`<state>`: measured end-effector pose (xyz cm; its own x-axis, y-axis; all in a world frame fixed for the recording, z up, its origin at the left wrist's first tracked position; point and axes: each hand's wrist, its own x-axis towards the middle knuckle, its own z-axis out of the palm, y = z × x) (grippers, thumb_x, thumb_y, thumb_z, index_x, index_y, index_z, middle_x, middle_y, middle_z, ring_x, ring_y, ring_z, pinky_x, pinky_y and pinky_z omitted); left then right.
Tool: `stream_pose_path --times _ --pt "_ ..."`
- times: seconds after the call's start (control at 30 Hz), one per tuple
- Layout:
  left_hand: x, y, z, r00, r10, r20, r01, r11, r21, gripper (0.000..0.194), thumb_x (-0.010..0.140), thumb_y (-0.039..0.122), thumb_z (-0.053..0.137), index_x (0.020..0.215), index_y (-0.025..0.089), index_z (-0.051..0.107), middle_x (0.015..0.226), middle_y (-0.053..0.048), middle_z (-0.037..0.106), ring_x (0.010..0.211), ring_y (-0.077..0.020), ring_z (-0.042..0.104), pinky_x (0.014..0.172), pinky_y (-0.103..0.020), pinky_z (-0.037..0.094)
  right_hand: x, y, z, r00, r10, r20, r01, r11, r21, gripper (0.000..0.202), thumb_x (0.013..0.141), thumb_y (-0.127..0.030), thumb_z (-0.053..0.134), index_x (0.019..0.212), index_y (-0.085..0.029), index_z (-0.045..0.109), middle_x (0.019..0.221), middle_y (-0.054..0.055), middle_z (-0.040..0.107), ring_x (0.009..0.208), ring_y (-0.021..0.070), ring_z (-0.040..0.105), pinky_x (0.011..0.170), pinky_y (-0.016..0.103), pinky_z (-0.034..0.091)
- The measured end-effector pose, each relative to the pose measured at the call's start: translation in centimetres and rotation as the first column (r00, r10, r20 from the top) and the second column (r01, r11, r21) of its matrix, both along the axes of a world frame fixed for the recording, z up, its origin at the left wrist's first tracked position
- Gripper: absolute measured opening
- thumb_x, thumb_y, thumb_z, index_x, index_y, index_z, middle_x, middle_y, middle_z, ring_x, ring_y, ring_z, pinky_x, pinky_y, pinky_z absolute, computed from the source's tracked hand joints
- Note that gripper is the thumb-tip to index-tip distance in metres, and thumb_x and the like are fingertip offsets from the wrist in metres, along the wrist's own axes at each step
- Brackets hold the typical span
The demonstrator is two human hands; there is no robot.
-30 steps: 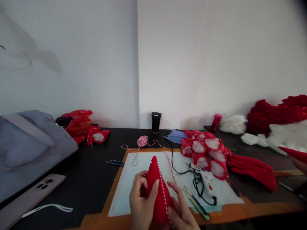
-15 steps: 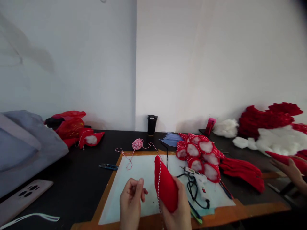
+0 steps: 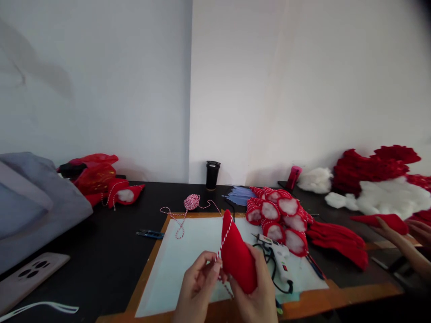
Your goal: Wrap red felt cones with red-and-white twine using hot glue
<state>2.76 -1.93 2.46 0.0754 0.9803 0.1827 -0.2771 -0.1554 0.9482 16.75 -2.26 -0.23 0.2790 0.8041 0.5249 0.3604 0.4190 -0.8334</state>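
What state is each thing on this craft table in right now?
Red felt cone: stuffed, held up in the right hand.
Red-and-white string: pinched by the left hand, running along the cone.
String ball: lying on the table, partly unwound.
Glue gun: lying on the mat, cord attached.
Finished cones: piled on their sides, white stuffing showing.
Black cup: upright, lid on.

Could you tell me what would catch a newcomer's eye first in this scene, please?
Front and centre, the right hand holds a red felt cone while the left hand pinches red-and-white twine against it. Right of them lies a pile of stuffed red cones, with white stuffing heaped at the far right.
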Motion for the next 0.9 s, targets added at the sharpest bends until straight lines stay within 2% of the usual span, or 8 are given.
stream_pose_path --times 0.1,0.17,0.27,0.43,0.6,0.77,0.83,0.9 --pt "-0.7 0.1 0.1 0.997 -0.056 0.047 0.060 0.995 -0.084 0.035 0.088 0.054 0.063 0.087 0.019 0.060 0.054 0.009 0.034 0.046 -0.0068 0.027 0.045 -0.018 0.026 0.6 -0.4 0.2 0.967 0.125 -0.224 -0.158 0.978 -0.139 0.059 0.072 -0.032 0.077 0.127 -0.022 0.060 0.125 0.010 0.066 0.112 0.0312 0.063 0.096 0.038 0.051" --pt "-1.1 0.2 0.1 1.000 0.008 -0.028 -0.010 0.998 -0.069 0.038 0.088 0.056 0.064 0.083 0.019 0.061 0.054 0.010 0.025 0.048 -0.0068 0.019 0.044 -0.018 0.017 1.0 -0.6 0.1 0.923 0.179 -0.340 -0.244 0.956 -0.161 0.062 0.068 -0.035 0.081 0.125 -0.021 0.062 0.124 0.009 0.067 0.112 0.0309 0.063 0.095 0.037 0.052" --pt "-1.7 0.4 0.0 0.985 0.120 -0.127 -0.120 0.993 0.006 0.040 0.088 0.057 0.063 0.081 0.018 0.063 0.058 0.008 0.026 0.051 -0.0083 0.023 0.046 -0.020 0.019 1.5 -0.8 -0.2 0.821 0.279 -0.497 -0.394 0.908 -0.141 0.066 0.064 -0.040 0.086 0.123 -0.021 0.064 0.123 0.009 0.068 0.107 0.0294 0.065 0.090 0.036 0.054" --pt "-1.8 0.4 -0.9 0.983 0.115 -0.144 -0.117 0.993 -0.006 0.040 0.092 0.058 0.057 0.082 0.019 0.061 0.057 0.008 0.023 0.051 -0.0090 0.020 0.046 -0.021 0.017 1.4 -1.1 -1.5 0.600 0.379 -0.705 -0.596 0.800 -0.077 0.077 0.057 -0.049 0.090 0.125 -0.026 0.061 0.120 0.009 0.070 0.096 0.0275 0.070 0.082 0.036 0.055" --pt "-1.3 0.2 -1.1 0.988 0.113 -0.110 -0.117 0.993 -0.033 0.038 0.092 0.057 0.057 0.082 0.020 0.060 0.057 0.008 0.025 0.052 -0.0093 0.021 0.047 -0.020 0.017 0.9 -1.8 -1.5 0.506 0.326 -0.798 -0.634 0.769 -0.087 0.081 0.053 -0.049 0.090 0.125 -0.028 0.060 0.122 0.010 0.070 0.105 0.0329 0.069 0.087 0.043 0.055" --pt "-0.6 0.0 -0.3 0.998 0.070 -0.009 -0.070 0.993 -0.094 0.043 0.088 0.057 0.062 0.072 0.019 0.054 0.061 0.005 0.037 0.055 -0.0095 0.027 0.048 -0.019 0.023 0.2 -2.4 -0.6 0.373 0.371 -0.850 -0.727 0.687 -0.019 0.077 0.052 -0.051 0.086 0.121 -0.029 0.061 0.116 0.010 0.073 0.105 0.0372 0.070 0.090 0.050 0.054" --pt "-0.5 0.0 -0.4 0.994 0.108 0.021 -0.106 0.989 -0.105 0.042 0.088 0.058 0.062 0.074 0.019 0.055 0.060 0.006 0.035 0.055 -0.0092 0.026 0.048 -0.019 0.023 0.1 -2.4 -0.7 0.343 0.389 -0.855 -0.749 0.662 0.000 0.076 0.052 -0.050 0.086 0.120 -0.031 0.059 0.108 0.008 0.075 0.102 0.0365 0.071 0.087 0.050 0.054" --pt "-0.6 0.2 -0.8 0.982 0.180 0.057 -0.174 0.979 -0.108 0.041 0.087 0.058 0.063 0.079 0.019 0.058 0.058 0.008 0.029 0.053 -0.0087 0.022 0.047 -0.019 0.019 0.1 -2.3 -1.0 0.359 0.378 -0.854 -0.742 0.670 -0.015 0.077 0.053 -0.050 0.086 0.121 -0.033 0.056 0.105 0.006 0.075 0.099 0.0355 0.072 0.082 0.048 0.055"
